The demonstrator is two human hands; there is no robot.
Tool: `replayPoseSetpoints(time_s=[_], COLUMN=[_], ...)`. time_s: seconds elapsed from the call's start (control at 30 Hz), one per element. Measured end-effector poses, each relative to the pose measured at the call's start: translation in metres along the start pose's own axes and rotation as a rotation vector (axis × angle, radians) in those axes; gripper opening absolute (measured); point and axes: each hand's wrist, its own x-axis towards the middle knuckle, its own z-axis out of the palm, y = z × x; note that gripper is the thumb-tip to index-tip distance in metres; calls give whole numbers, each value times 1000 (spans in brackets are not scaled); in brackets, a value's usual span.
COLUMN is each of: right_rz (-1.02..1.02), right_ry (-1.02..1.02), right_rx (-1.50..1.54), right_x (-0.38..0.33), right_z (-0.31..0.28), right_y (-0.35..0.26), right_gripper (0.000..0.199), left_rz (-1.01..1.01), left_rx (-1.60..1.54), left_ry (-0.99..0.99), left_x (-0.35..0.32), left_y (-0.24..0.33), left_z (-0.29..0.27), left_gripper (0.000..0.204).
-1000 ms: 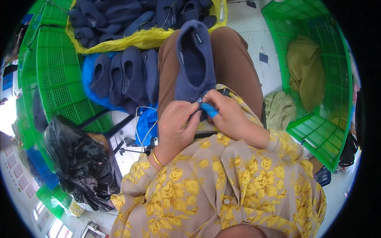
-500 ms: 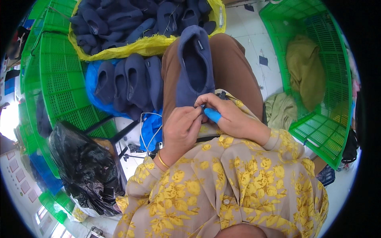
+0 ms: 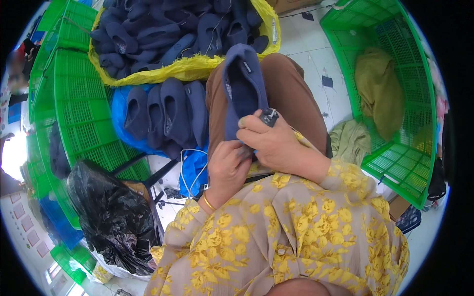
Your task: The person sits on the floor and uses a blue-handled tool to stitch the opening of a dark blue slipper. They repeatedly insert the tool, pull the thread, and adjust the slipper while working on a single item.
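A navy slipper (image 3: 243,86) lies on my brown-trousered lap, its opening up and heel end pointing away. At its near end, my left hand (image 3: 228,163) is closed, the fingertips pinched against the slipper, with the exact grip partly hidden. My right hand (image 3: 272,143) wraps round a small dark tool (image 3: 269,117) with a pale, metal-looking end; its kind is mostly covered by the fingers. The two hands meet over the slipper's near end. Left of my lap stand several matching slippers (image 3: 174,111) in a row on blue plastic.
Ahead, a yellow sack (image 3: 197,66) is heaped with navy slippers. Green crates (image 3: 79,113) stand on the left beside a black plastic bag (image 3: 111,217). On the right, a green crate (image 3: 414,44) holds olive cloth (image 3: 377,93). Part of a person (image 3: 19,69) shows at the far left.
My right hand has turned over, its back now up, and the blue covering on its thumb is hidden. The slipper has shifted slightly nearer to me. My left hand still pinches.
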Motion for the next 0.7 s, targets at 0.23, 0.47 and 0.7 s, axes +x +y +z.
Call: replayPoseSetpoints(time_s=[0.23, 0.47, 0.7], right_rz=[449, 570, 548], right_ry=[290, 174, 244], right_rx=[848, 1392, 1371], right_x=[34, 10, 7], right_z=[-22, -42, -73], right_y=[-8, 0, -6], right_gripper=[8, 8, 10], left_rz=[-60, -26, 295], left_rx=[-29, 51, 504], left_ry=[-25, -129, -557], left_x=[5, 54, 102], left_y=[5, 4, 3], left_z=[1, -27, -44], left_gripper=[14, 31, 13])
